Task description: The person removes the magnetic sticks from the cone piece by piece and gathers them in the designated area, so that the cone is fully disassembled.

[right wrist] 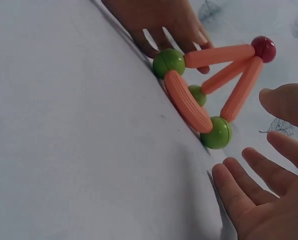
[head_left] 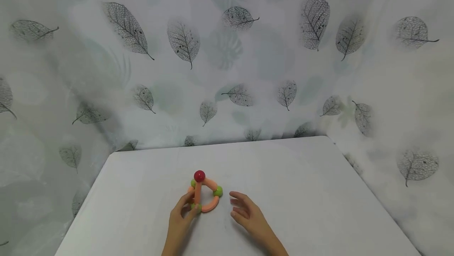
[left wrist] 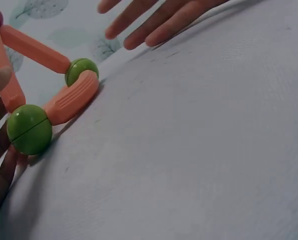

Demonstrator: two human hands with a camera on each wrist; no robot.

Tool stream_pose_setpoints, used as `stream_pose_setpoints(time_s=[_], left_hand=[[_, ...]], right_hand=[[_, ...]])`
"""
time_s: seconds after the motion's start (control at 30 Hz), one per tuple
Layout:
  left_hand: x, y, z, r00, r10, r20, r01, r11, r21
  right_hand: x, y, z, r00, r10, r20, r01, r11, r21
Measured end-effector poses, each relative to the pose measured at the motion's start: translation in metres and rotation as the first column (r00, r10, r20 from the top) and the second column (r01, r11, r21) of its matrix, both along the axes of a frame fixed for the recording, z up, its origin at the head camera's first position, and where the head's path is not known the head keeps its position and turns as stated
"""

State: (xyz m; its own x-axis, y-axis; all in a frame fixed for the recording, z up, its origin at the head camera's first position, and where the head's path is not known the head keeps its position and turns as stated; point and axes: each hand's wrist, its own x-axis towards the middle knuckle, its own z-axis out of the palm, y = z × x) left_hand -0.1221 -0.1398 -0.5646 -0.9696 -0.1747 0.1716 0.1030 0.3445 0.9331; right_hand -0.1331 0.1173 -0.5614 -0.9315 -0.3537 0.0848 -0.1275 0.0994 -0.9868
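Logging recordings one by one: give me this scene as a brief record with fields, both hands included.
Structure: orange rods, straight and curved; three green balls low, red ball on top
Left hand: holds structure near one green ball
Right hand: beside structure, not touching it
Surface: white table
Backdrop: leaf-patterned sheet

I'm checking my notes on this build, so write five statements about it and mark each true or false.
1. The red ball sits at the top of the structure. True.
2. The right hand grips a green ball. False: it is apart from the structure.
3. The left hand holds the structure. True.
4. Only one straight orange rod meets the red ball. False: three do.
5. A curved orange piece links two green balls. True.
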Motion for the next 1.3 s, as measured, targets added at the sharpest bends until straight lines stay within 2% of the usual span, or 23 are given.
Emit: stream_pose_setpoints(time_s=[0.2,0.33,0.53,0.77,0.87,1.03,1.1,1.2,1.3], left_hand=[[-0.011,0.022,-0.003,0.996,0.008,-0.085,-0.002,0.998,0.065],[-0.017,0.036,-0.007,0.997,-0.02,-0.079,0.029,0.994,0.107],[-0.026,0.046,-0.011,0.994,-0.075,-0.073,0.082,0.992,0.094],[-0.023,0.045,-0.01,0.989,-0.12,-0.084,0.128,0.988,0.09],[-0.022,0.045,-0.007,0.982,-0.156,-0.105,0.164,0.983,0.08],[-0.027,0.051,-0.007,0.966,-0.222,-0.132,0.227,0.974,0.023],[-0.028,0.051,-0.006,0.965,-0.227,-0.133,0.231,0.973,0.015],[-0.027,0.05,-0.005,0.965,-0.232,-0.124,0.236,0.972,0.012],[-0.024,0.049,-0.007,0.966,-0.247,-0.074,0.249,0.968,0.019]], right_hand=[[-0.015,-0.008,0.002,0.999,-0.026,-0.045,0.026,1.0,-0.002],[-0.019,-0.008,-0.001,0.998,-0.017,-0.055,0.017,1.0,0.002],[-0.023,-0.008,-0.005,0.996,-0.042,-0.073,0.042,0.999,0.01],[-0.02,-0.012,-0.002,0.989,-0.096,-0.115,0.107,0.99,0.095],[-0.019,-0.012,0.002,0.973,-0.159,-0.17,0.177,0.979,0.102],[-0.028,-0.006,0.003,0.911,-0.263,-0.319,0.301,0.951,0.075],[-0.031,-0.005,0.003,0.896,-0.27,-0.354,0.314,0.947,0.073],[-0.033,-0.006,0.0,0.887,-0.259,-0.382,0.31,0.947,0.078],[-0.029,-0.007,-0.003,0.879,-0.258,-0.4,0.314,0.946,0.078]])
